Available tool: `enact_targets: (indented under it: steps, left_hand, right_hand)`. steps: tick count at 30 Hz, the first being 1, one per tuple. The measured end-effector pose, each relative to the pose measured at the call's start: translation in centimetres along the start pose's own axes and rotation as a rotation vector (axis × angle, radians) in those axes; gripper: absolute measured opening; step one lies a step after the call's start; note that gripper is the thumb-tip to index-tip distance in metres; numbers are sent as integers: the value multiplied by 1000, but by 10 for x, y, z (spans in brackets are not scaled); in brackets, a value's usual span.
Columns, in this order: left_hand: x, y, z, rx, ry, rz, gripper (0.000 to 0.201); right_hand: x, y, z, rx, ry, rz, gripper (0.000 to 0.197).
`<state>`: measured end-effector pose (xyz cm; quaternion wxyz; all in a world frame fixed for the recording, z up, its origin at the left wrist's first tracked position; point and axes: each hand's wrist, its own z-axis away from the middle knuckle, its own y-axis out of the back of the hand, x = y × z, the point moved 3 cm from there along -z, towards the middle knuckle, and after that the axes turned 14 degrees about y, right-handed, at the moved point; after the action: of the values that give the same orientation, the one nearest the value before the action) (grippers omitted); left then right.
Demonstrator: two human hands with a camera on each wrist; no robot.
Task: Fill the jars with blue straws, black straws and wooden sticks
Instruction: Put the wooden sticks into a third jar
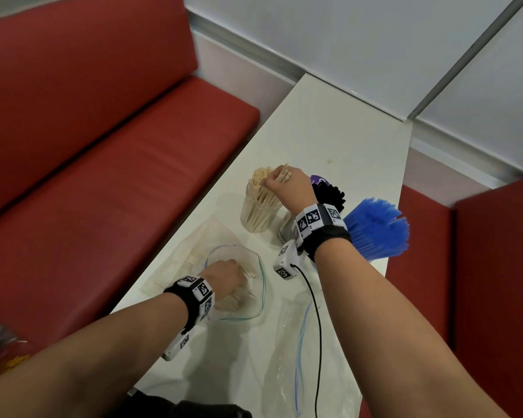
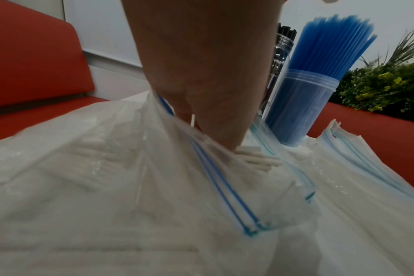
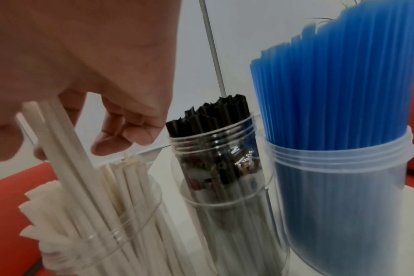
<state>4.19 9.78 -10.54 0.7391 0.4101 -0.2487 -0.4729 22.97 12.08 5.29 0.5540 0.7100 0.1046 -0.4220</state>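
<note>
My left hand (image 1: pixel 234 267) reaches into an open zip bag (image 1: pixel 254 309) and grips a bundle of wooden sticks (image 2: pixel 255 156); the plastic hides its fingertips. My right hand (image 1: pixel 280 176) pinches a few wooden sticks (image 3: pixel 57 134) between thumb and fingers, slanted over the mouth of the stick jar (image 1: pixel 258 212), which is packed with sticks. To its right stand the jar of black straws (image 1: pixel 329 194) (image 3: pixel 220 168) and the jar of blue straws (image 1: pixel 375 227) (image 3: pixel 343 168), both full. The left wrist view shows the blue jar (image 2: pixel 298 106) behind the bag.
The narrow white table (image 1: pixel 329 131) runs along a red bench (image 1: pixel 103 176) on the left and a wall at the far end. An empty zip bag (image 1: pixel 293 342) and a black cable (image 1: pixel 317 327) lie near the front. A green plant (image 2: pixel 390 84) stands beyond the right seat.
</note>
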Motion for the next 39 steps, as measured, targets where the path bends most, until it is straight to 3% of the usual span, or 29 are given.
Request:
enact_targets:
  steps: [6, 8, 10, 14, 15, 18, 20, 22, 23, 27, 30, 33, 36, 39]
  left_hand:
    - [5, 0, -5, 43, -40, -55, 25]
    - [8, 0, -6, 51, -65, 16, 29]
    - [13, 3, -4, 50, -92, 75, 28]
    - [18, 8, 0, 143, -127, 356, 20]
    - [18, 6, -1, 186, -146, 402, 15]
    - [26, 10, -1, 193, -154, 543, 12]
    - [31, 16, 1, 219, -177, 704, 13]
    - [31, 24, 3, 282, -131, 844, 14]
    - [29, 29, 3, 312, -104, 905, 17]
    - [23, 60, 13, 461, 67, 1279, 52]
    - [23, 96, 26, 415, 130, 1680, 47]
    - [26, 144, 42, 405, 32, 1939, 37]
    - [34, 196, 66, 429, -191, 1964, 45]
    - [44, 229, 89, 396, -422, 1928, 51]
  right_hand:
    - [-9, 8, 1, 288, 176, -50, 6]
    - [-13, 4, 4, 375, 293, 52, 22]
    - [-12, -12, 7, 262, 345, 293, 46]
    - [16, -54, 24, -230, 200, 620, 74]
    - [20, -58, 26, -268, 185, 611, 76]
    - [17, -52, 21, -185, 201, 515, 77]
    - [15, -47, 19, -302, 175, 479, 80]
    - [9, -36, 22, -399, 130, 306, 84]
    - [4, -27, 24, -366, 129, 182, 83]
    - [-10, 23, 39, -34, 181, -144, 61]
    - [8, 40, 66, 130, 12, -547, 32]
    - [40, 25, 107, 158, -222, -685, 32]
    - [64, -1, 148, 15, -484, -762, 48]
    - [65, -13, 171, 4, -624, -1233, 58]
